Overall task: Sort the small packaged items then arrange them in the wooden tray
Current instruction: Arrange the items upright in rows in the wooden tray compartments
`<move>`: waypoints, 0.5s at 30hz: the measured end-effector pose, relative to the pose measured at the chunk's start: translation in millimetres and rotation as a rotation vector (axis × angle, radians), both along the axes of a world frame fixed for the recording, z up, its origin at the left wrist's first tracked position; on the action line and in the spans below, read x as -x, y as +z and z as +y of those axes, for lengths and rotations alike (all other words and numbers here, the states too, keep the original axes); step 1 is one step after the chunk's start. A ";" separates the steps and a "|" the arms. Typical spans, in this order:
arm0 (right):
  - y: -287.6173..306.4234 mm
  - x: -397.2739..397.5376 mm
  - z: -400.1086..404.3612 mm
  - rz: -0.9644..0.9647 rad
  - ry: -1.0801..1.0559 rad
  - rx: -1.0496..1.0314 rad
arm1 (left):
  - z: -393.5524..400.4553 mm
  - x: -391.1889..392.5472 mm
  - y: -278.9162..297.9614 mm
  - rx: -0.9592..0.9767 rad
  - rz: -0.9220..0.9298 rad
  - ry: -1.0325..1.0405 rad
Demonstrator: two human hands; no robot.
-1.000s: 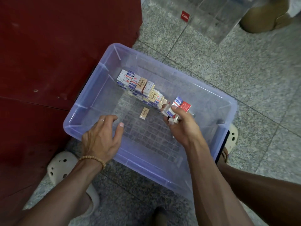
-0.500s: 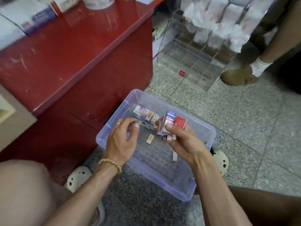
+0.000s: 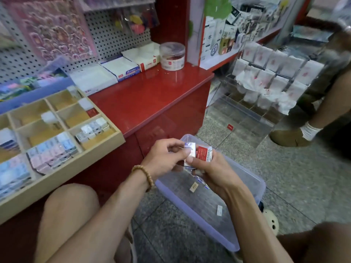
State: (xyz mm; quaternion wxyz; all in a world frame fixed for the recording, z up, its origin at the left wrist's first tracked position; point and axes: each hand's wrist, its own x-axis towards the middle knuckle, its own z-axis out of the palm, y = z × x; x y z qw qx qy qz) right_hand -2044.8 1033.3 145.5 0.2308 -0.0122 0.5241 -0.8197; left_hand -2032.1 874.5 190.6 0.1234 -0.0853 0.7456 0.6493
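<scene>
Now holding small packets (image 3: 197, 155) above plastic bin (image 3: 247, 188): my right hand (image 3: 212, 173) gripping stack, my left hand (image 3: 165, 158) pinching silver one. Judging them light, stiff, slick-wrapped; pinching flat faces safest. Wooden tray (image 3: 106, 147) waiting on table (image 3: 152, 99), left.

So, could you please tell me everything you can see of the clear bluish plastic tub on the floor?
The clear bluish plastic tub is a shallow rectangular bin with see-through walls and a thick rim. It sits open, with no lid on it, on the speckled grey floor, beside the red counter and between the person's knees. Its near-bare bottom holds a small tan packet and a small white packet. The left hand and right hand handle small boxes above it; neither visibly touches it.
</scene>
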 end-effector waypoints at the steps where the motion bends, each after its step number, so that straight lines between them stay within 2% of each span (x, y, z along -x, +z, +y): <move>1: 5.6 -1.8 -4.4 0.010 0.000 0.031 | -5.7 -2.0 5.5 -0.024 -0.005 0.002; 8: 28.1 -10.4 -34.2 -0.057 -0.101 0.198 | -34.1 -12.6 31.9 -0.257 -0.007 0.060; 15: 59.8 -9.1 -60.4 -0.066 -0.186 0.089 | -64.0 -20.4 46.0 -0.311 0.049 0.158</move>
